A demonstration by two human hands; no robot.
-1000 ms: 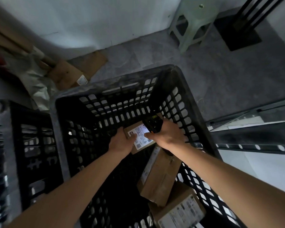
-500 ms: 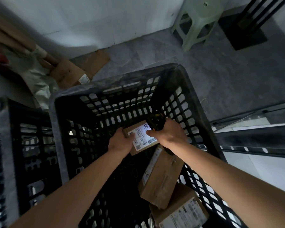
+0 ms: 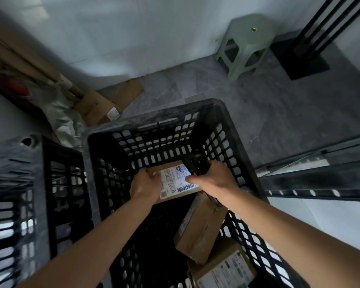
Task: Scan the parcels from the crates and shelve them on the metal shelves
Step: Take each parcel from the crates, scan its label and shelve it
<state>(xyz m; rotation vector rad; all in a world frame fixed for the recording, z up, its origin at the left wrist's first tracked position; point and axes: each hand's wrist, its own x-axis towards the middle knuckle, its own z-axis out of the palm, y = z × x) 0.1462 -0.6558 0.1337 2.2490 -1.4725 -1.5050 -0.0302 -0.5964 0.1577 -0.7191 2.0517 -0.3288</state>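
Step in hand: scanning a parcel (image 3: 176, 180) held up inside the black crate (image 3: 245, 163), label upward.
Left hand (image 3: 144, 187): grips the parcel's left edge, fingers curled round it.
Right hand (image 3: 213, 179): wrapped round a dark handheld scanner (image 3: 194, 164), which points down at the white label (image 3: 176, 179); a bright patch lies on the label's far end, likely the scanner's light.
Held parcel: a small brown box, at the far side of the crate's inside, below the rim.
Left in the crate: two more brown parcels, one (image 3: 200, 227) tilted against the right wall just near of the held one, one (image 3: 224, 269) at the near right corner with its label showing.
Second crate (image 3: 64, 183): stands to the left; its contents are too dark to tell.
Metal shelves: a rail (image 3: 320, 193) at the right edge may be part of them; no shelved parcels show.
Progress: this crate looks nearly emptied; I judge the held parcel is yet to be shelved, and the other two are yet to be scanned and shelved.
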